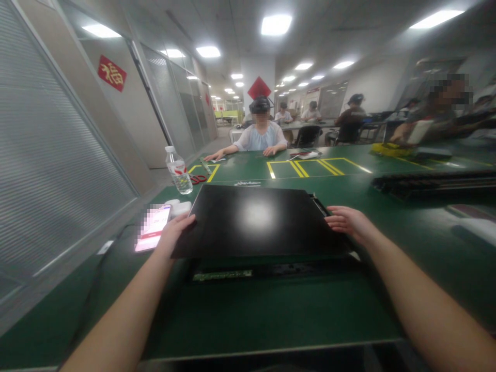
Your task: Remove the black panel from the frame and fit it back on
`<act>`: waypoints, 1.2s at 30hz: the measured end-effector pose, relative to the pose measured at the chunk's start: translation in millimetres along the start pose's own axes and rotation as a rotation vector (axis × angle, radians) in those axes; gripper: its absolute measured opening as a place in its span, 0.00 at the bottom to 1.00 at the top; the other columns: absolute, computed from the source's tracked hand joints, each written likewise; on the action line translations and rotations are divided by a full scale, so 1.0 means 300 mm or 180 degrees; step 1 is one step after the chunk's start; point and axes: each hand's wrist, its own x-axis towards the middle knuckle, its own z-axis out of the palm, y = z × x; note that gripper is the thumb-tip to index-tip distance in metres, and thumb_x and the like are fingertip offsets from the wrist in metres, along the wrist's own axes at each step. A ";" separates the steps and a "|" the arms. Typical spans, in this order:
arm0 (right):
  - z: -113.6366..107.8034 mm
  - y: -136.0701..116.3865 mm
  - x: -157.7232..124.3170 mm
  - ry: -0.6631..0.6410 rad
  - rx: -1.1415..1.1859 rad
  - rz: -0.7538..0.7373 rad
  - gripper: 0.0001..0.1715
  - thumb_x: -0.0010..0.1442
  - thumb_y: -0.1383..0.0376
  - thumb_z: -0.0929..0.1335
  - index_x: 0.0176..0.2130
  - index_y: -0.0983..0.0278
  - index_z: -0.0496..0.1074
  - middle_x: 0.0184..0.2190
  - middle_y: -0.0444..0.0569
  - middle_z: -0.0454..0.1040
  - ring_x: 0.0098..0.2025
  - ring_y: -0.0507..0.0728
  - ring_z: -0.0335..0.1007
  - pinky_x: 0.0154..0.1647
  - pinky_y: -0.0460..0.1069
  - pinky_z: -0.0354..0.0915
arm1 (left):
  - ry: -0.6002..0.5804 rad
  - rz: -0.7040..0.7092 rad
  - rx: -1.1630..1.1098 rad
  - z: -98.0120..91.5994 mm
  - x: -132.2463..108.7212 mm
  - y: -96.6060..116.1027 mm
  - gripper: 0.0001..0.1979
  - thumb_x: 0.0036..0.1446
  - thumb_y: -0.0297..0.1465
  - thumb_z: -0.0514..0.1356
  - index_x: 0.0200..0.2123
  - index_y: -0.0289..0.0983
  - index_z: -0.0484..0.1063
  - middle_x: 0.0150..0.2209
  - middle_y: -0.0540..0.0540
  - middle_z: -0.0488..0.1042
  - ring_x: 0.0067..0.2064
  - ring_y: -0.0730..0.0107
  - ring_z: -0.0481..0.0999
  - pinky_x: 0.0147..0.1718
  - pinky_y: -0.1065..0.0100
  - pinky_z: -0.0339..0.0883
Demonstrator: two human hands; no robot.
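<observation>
A flat black screen panel (pixel 240 222) with a glossy face and a bright reflection lies across the middle, in front of me. My left hand (pixel 176 232) is closed on its left edge, thumb on top. At the right edge, my right hand (pixel 351 223) holds the panel with its fingertips, the fingers fairly straight. Below the panel's near edge shows a dark strip with a green circuit board (pixel 222 275). Part of a dark frame (pixel 318 204) sticks out beyond the panel's right side; the rest is hidden under it.
Left of the panel are a lit phone (pixel 153 227), white rounded items (pixel 179 206), a water bottle (pixel 179 170) and red-handled scissors (pixel 198 179). Dark long parts (pixel 430 183) lie at right on the green table (pixel 271 320). A person (pixel 260 132) sits opposite, hands on the table.
</observation>
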 end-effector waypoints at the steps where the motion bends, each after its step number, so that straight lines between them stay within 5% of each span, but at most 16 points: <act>1: 0.002 -0.002 -0.003 0.0024 -0.0054 -0.0018 0.15 0.57 0.71 0.68 0.46 0.67 0.74 0.29 0.56 0.81 0.25 0.56 0.77 0.26 0.47 0.70 | -0.0013 0.0005 -0.0013 0.000 -0.002 0.001 0.12 0.47 0.27 0.68 0.38 0.36 0.82 0.31 0.45 0.84 0.34 0.57 0.85 0.34 0.65 0.78; 11: 0.009 0.003 -0.018 -0.0231 -0.0190 -0.0183 0.21 0.59 0.67 0.66 0.52 0.64 0.74 0.32 0.55 0.83 0.28 0.56 0.78 0.26 0.45 0.65 | 0.0052 0.0042 -0.0099 -0.024 0.000 0.045 0.13 0.45 0.27 0.68 0.38 0.36 0.82 0.31 0.46 0.84 0.32 0.59 0.84 0.33 0.66 0.78; 18: 0.010 0.001 -0.011 0.0092 -0.0441 -0.0227 0.15 0.60 0.66 0.66 0.46 0.65 0.76 0.27 0.54 0.81 0.24 0.55 0.75 0.23 0.44 0.61 | 0.0153 -0.0074 0.0060 0.002 -0.010 0.018 0.09 0.43 0.26 0.70 0.33 0.36 0.81 0.26 0.48 0.82 0.32 0.60 0.84 0.33 0.68 0.77; 27: -0.007 0.013 0.024 0.0314 -0.0542 -0.0293 0.10 0.58 0.71 0.65 0.39 0.68 0.76 0.22 0.53 0.78 0.16 0.48 0.62 0.15 0.42 0.48 | -0.0282 -0.0493 0.0099 0.058 -0.067 -0.003 0.08 0.51 0.21 0.67 0.37 0.33 0.81 0.28 0.45 0.84 0.24 0.69 0.80 0.24 0.74 0.73; 36: -0.010 0.015 0.029 0.0455 -0.0763 -0.0472 0.08 0.57 0.70 0.66 0.36 0.68 0.76 0.21 0.53 0.78 0.15 0.49 0.60 0.18 0.44 0.56 | -0.0284 -0.0507 0.0242 0.079 -0.091 0.009 0.08 0.61 0.19 0.61 0.41 0.32 0.78 0.28 0.45 0.84 0.23 0.71 0.80 0.23 0.75 0.72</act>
